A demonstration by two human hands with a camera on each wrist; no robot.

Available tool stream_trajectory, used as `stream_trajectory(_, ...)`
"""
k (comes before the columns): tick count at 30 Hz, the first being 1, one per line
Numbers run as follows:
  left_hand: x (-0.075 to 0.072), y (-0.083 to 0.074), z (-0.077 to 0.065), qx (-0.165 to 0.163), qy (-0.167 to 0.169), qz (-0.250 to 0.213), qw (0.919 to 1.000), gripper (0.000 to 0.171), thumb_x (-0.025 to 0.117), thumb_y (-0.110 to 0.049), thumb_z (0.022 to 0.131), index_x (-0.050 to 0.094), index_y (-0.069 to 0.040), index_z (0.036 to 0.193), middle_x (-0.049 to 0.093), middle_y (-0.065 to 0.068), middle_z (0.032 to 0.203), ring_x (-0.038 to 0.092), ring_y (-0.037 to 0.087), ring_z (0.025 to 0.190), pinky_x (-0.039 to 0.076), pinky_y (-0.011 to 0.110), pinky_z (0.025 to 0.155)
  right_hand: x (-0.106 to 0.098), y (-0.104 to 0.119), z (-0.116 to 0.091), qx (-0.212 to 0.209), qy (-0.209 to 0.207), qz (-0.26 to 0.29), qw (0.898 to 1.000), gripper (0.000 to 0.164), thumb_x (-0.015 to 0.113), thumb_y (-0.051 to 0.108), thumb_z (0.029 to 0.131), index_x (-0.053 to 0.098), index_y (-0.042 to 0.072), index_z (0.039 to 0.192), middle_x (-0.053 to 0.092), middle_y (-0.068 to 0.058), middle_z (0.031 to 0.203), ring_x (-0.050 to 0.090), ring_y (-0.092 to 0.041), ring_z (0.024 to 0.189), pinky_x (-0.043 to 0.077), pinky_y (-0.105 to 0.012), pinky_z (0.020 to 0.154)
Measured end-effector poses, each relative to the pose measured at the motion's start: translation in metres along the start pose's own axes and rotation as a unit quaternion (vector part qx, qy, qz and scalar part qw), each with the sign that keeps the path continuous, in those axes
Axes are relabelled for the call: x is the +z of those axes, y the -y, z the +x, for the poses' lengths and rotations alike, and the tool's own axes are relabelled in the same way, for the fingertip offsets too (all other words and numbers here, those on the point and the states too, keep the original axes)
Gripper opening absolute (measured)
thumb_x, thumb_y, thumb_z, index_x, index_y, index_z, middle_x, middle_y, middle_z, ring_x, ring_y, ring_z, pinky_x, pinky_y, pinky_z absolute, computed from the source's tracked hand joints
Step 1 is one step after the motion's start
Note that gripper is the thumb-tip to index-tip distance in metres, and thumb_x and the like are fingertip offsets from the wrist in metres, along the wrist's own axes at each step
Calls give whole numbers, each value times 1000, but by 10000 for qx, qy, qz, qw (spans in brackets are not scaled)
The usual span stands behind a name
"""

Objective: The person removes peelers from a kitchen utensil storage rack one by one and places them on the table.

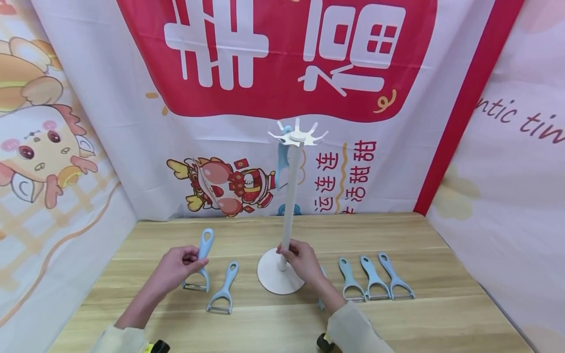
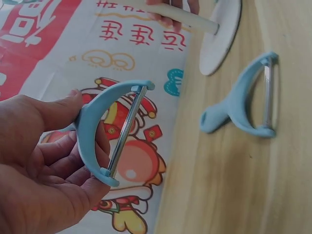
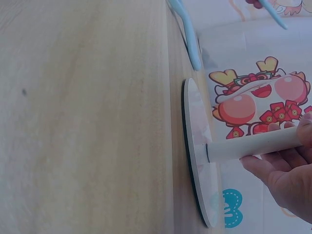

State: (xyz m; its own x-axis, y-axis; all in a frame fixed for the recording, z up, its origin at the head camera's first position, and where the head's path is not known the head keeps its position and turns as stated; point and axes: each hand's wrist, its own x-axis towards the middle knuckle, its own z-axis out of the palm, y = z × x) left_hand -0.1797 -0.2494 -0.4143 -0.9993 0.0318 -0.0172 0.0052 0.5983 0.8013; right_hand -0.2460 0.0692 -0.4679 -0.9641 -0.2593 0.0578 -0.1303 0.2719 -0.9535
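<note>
A light-blue Y-shaped peeler [image 1: 205, 245] is pinched in my left hand [image 1: 176, 267], its handle pointing up and its metal blade low. In the left wrist view, thumb and fingers hold that peeler [image 2: 87, 139] where the handle meets the fork. My right hand [image 1: 304, 260] grips the white pole [image 1: 290, 201] of a hook stand, low down above its round base [image 1: 270, 277]. At the top is a ring of white hooks [image 1: 304, 138]. One blue peeler [image 1: 283, 159] hangs there on the back left side. Another peeler [image 1: 226, 287] lies between my left hand and the base.
Several more blue peelers lie in a row on the right, including one peeler [image 1: 372, 277] in the middle of that row. Another peeler [image 1: 321, 304] is mostly hidden by my right forearm. Printed cloth [image 1: 234, 132] closes off the back and both sides of the wooden table [image 1: 423, 328].
</note>
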Motion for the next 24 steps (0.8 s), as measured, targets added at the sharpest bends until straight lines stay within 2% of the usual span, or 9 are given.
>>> stream_trajectory(10, 7, 20, -6, -131, 201, 181, 9995, 24, 74, -19, 89, 67, 2, 100, 66, 6, 86, 58, 16, 78, 52, 24, 64, 0, 1, -2, 30, 1, -15, 10000, 15, 57, 16, 101, 70, 11, 107, 73, -6, 110, 67, -24, 113, 55, -43, 100)
stream_trajectory(18, 10, 31, -6, -105, 280, 250, 9992, 19, 73, -18, 90, 67, -1, 94, 64, 4, 80, 55, 14, 73, 47, 23, 62, 0, 3, -2, 34, 19, -2, 10000, 16, 56, 18, 101, 70, 12, 107, 73, -5, 110, 67, -23, 113, 55, -44, 101)
stream_trajectory(24, 13, 37, -4, 5, 362, 508, 9980, 16, 72, -15, 89, 68, -1, 92, 64, 3, 77, 55, 14, 71, 46, 23, 61, 0, 2, -2, -5, 32, 1, 10000, 16, 56, 17, 101, 70, 12, 108, 73, -6, 110, 66, -24, 114, 55, -44, 101)
